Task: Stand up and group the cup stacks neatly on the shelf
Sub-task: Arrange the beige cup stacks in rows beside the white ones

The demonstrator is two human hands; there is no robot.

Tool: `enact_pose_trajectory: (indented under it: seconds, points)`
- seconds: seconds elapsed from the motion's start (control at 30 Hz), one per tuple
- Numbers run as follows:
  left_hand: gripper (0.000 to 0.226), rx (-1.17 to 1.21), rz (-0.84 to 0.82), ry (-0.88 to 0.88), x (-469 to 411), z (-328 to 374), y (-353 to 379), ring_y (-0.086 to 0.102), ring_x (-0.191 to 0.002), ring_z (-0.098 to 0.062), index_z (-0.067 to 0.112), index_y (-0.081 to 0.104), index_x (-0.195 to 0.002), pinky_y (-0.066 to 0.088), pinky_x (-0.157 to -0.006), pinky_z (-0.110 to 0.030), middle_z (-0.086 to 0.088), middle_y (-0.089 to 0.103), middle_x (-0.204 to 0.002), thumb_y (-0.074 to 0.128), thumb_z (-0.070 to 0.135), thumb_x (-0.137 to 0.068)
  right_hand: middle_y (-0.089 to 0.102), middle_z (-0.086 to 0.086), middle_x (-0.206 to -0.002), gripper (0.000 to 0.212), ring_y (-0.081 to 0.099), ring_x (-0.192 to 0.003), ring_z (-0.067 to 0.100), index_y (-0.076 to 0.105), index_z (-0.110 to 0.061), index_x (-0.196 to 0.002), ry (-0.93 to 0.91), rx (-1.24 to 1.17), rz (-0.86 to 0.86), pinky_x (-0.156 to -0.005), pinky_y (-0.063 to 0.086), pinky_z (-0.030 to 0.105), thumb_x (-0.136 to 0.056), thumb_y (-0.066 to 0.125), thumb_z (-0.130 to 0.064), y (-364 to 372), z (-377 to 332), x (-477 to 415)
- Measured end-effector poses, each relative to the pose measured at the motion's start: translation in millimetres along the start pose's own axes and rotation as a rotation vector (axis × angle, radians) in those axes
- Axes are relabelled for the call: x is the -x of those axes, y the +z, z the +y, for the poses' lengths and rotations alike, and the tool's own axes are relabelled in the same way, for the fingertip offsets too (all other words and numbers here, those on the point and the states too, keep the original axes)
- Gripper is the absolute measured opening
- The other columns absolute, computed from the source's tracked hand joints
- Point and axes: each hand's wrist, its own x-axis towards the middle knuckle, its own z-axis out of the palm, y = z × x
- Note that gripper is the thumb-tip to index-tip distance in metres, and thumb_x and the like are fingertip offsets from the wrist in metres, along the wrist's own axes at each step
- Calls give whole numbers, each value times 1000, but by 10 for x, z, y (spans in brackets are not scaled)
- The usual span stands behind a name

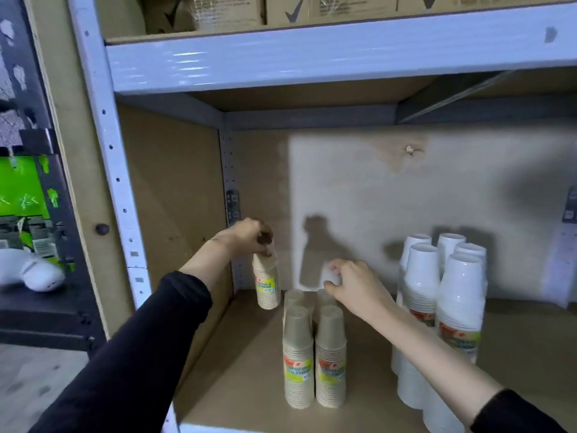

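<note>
Several tan cup stacks (298, 354) stand upright in a tight group on the brown shelf board (243, 379), each with a green and orange label. My left hand (249, 237) grips the top of one more tan cup stack (268, 284), held upright just above the board, left of the group. My right hand (352, 284) is closed on the top of a pale stack (331, 276) at the back of the group; my hand hides most of that stack. Several white cup stacks (457, 307) stand grouped at the right.
A white metal upright (115, 170) and a side panel bound the shelf on the left. The upper shelf beam (343, 54) hangs overhead with cardboard boxes (327, 7) on it. A black rack with a white object (34, 273) stands to the far left.
</note>
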Motion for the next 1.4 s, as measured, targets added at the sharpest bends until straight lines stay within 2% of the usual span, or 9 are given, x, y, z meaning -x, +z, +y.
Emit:
enact_pose_trajectory:
  seconds: [0.23,0.37,0.5,0.67,0.87,0.97,1.1,1.4]
  points:
    - [40,-88,-37,24,697,23,-70,58,-109,-24,10,62,-116,46,-92,-33,-8,63,-117,70,27,-81,61,12,-126,41,58,-114,24,54,-8,-127,-52,-77,-4,-92,45,27,-88,56,-20,15,-123,145]
    - [38,-139,-58,67,1019,115,-57,54,-93,-21,8,64,-111,47,-87,-33,-11,62,-112,71,27,-79,60,12,-125,39,57,-113,26,55,-7,-124,-65,-103,4,-90,45,28,-87,56,-19,10,-165,229]
    - [41,-166,-78,99,1250,212,-61,57,-102,-24,10,64,-115,47,-86,-32,-10,61,-112,71,27,-78,61,14,-122,37,57,-113,28,58,-6,-121,-71,-114,20,-91,46,32,-86,57,-19,7,-194,298]
    - [43,-167,-108,134,1391,364,9,59,-101,-25,14,66,-114,49,-90,-37,-9,63,-112,73,31,-76,61,16,-121,38,55,-114,29,58,-5,-121,-74,-130,12,-94,46,32,-86,58,-20,14,-175,383]
    - [41,-96,-111,170,1371,599,146,59,-96,-23,11,68,-113,48,-85,-32,-10,66,-111,72,30,-77,61,15,-124,40,54,-116,29,57,-5,-122,-46,-137,1,-95,44,33,-85,60,-20,-6,-95,429]
    - [42,-62,-130,145,1310,683,242,56,-87,-20,6,68,-112,40,-75,-24,-13,67,-109,73,29,-77,62,15,-121,40,55,-114,29,58,-7,-120,-23,-142,-5,-94,47,35,-83,60,-21,-3,-49,422]
    - [43,-28,-153,97,1216,746,382,60,-103,-25,7,68,-113,36,-75,-21,-10,67,-114,72,31,-78,62,15,-121,38,57,-111,30,60,-7,-119,-23,-151,-5,-94,49,37,-84,59,-21,25,-11,424]
    - [41,52,-151,49,1158,817,590,61,-103,-24,10,69,-111,38,-75,-23,-9,68,-112,73,32,-77,63,16,-120,37,56,-115,28,60,-5,-118,-40,-163,-57,-97,47,35,-84,59,-18,146,27,398]
